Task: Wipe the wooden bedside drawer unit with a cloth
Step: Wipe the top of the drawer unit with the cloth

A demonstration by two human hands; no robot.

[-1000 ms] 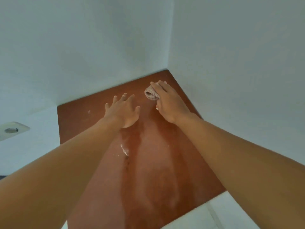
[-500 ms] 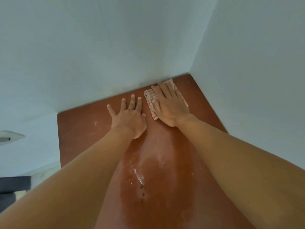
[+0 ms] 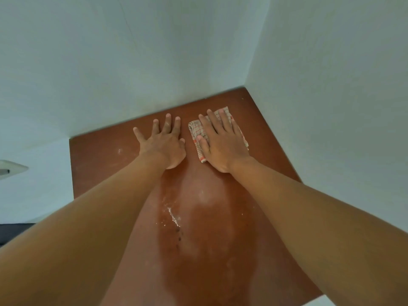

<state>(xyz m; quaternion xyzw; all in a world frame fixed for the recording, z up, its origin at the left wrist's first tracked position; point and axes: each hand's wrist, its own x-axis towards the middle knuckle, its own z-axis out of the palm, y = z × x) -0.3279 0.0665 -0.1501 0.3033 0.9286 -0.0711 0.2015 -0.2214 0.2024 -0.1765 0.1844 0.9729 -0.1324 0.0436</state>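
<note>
The reddish-brown wooden top of the bedside drawer unit (image 3: 99, 160) fills the middle of the view, tucked into a room corner. A checked white-and-orange cloth (image 3: 195, 131) lies flat near its far right corner. My right hand (image 3: 223, 142) presses flat on the cloth, fingers spread, covering most of it. My left hand (image 3: 164, 142) rests palm down on the bare wood just left of the cloth, fingers apart, holding nothing. A wet streak with droplets and dark specks (image 3: 174, 219) runs down the middle of the top between my forearms.
Pale walls (image 3: 154, 62) meet at a corner directly behind the unit and close it in on the far and right sides. A white wall fitting (image 3: 11, 170) sticks out at the left edge. Something dark (image 3: 13, 231) lies low at the left.
The cloth went from bunched under my right fingertips to spread flat under the whole hand. My left hand flattened onto the wood beside it. The view shifted, so the corner sits further right.
</note>
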